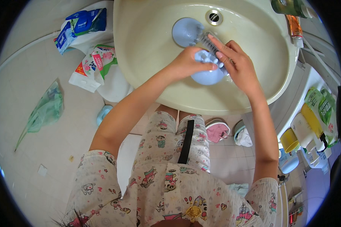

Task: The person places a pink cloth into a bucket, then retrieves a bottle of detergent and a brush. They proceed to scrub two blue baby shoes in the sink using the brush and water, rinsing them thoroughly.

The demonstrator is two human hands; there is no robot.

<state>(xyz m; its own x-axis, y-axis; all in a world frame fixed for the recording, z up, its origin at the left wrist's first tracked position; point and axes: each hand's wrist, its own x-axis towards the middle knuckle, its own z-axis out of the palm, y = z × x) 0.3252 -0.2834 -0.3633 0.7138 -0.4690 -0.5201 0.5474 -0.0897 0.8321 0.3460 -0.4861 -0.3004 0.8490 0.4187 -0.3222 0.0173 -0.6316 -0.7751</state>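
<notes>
Over the cream washbasin (147, 68), my left hand (190, 63) grips a light blue plastic piece (208, 76) with a rounded base and short knobs on its upper part. My right hand (235, 61) holds a small brush (209, 42) with grey bristles, index finger stretched along its back. The brush's lower end is close to the knobs; contact cannot be told. A round light blue plastic piece (186, 31), wet on its surface, lies in the bowl beyond my left hand. The metal drain (214, 17) is behind it, near the far wall of the bowl.
Wipes packs (86, 21) and a floral tissue pack (93, 65) sit left of the basin. An orange tube (295, 28) rests on its right rim. Several bottles and pouches (319, 113) stand at right. A green plastic bag (47, 107) hangs or lies at left.
</notes>
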